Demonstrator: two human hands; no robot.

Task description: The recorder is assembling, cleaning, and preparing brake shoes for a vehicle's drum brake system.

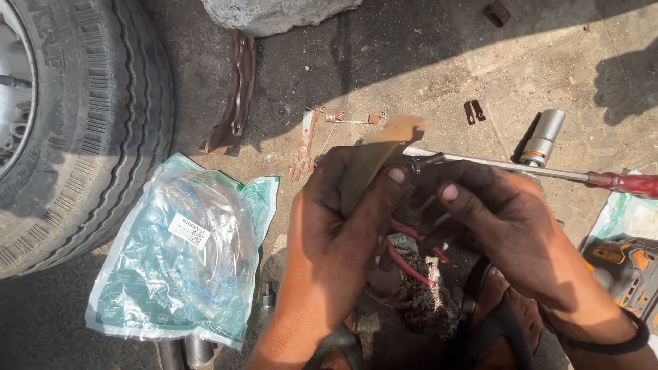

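Left hand [343, 212] clamps flat brown plate [380, 154], long axis toward upper right; right hand [497, 219] pinches small part, hidden by fingers.

Two hands are showing, the left hand [339, 219] and the right hand [504, 219]. One tyre [89, 123] is standing at the left. One clear plastic bag [181, 253] is lying on the ground. One socket [543, 137], one red-handled screwdriver [548, 173], one power drill [627, 267], one stone block [274, 12] and one rusty curved bracket [233, 96] are lying around.
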